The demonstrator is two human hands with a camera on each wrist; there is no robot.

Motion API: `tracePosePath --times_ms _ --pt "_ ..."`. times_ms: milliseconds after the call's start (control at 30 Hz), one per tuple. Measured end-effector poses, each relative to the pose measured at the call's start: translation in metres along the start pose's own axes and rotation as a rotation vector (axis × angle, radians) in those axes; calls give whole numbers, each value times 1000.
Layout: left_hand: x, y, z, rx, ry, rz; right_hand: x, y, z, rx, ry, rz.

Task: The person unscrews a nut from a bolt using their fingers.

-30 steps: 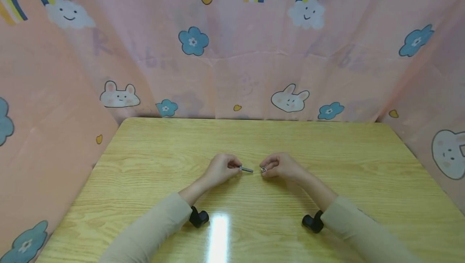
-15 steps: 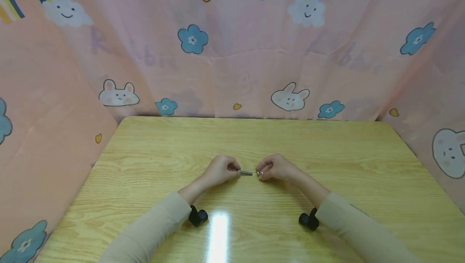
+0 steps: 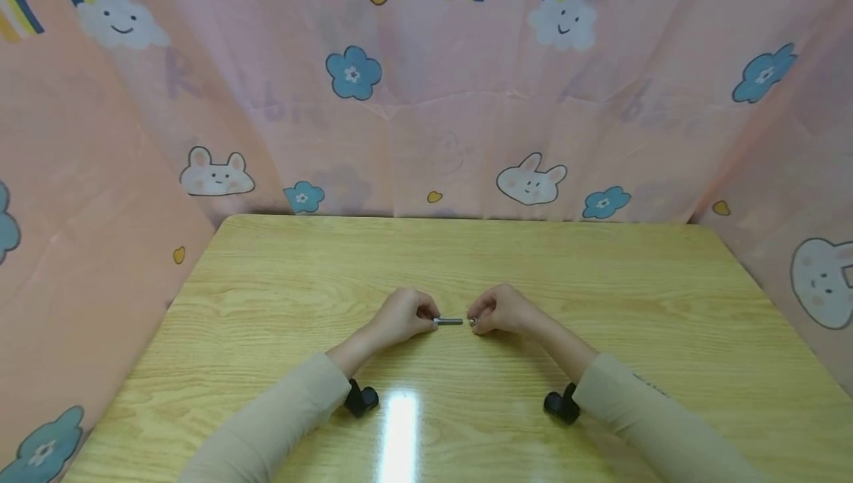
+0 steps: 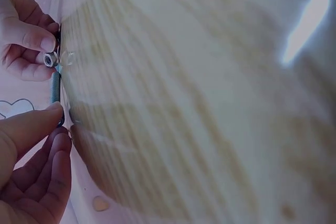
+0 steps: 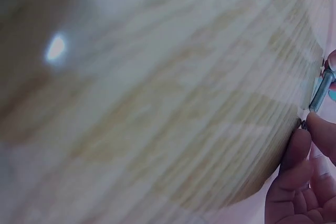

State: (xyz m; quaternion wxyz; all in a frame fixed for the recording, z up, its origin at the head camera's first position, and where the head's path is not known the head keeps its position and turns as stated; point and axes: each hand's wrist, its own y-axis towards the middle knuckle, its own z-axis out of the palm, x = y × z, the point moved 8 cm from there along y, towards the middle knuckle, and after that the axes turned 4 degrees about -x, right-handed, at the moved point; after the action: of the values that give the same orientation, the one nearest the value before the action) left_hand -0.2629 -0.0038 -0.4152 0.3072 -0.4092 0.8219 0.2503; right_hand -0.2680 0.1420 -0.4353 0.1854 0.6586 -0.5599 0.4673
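Note:
Between thumb and fingertips, my left hand [image 3: 403,315] pinches a grey metal bolt [image 3: 449,321] by its head end, its threaded shank pointing right. My right hand [image 3: 504,310] pinches a small metal nut [image 3: 474,321] at its fingertips, facing the bolt's free end. A narrow gap separates bolt tip and nut in the head view. Up close in the left wrist view, the threads of the bolt [image 4: 55,87] and the hole of the nut [image 4: 50,60] show. From the right wrist, the bolt [image 5: 321,92] is visible while fingers mostly hide the nut.
Both hands are above a wood-grain table [image 3: 300,268], whose far edge meets a pink printed curtain [image 3: 426,120]. Black wrist cameras are strapped at the left cuff [image 3: 362,398] and right cuff [image 3: 563,404]. A bright light reflection [image 3: 398,431] lies on the tabletop near the front.
The right hand with the nut has shifted left toward the bolt, narrowing the gap. Both hands are slightly lower in view, and the bolt has turned from slanting to nearly level.

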Motion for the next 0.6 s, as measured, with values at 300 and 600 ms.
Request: tracePosePath --times_ms 300,600 --pt "2 0 1 -10 3 -13 -4 3 -3 -39 -32 30" --pt "3 -1 4 -8 7 -25 -5 2 0 -20 -42 2"
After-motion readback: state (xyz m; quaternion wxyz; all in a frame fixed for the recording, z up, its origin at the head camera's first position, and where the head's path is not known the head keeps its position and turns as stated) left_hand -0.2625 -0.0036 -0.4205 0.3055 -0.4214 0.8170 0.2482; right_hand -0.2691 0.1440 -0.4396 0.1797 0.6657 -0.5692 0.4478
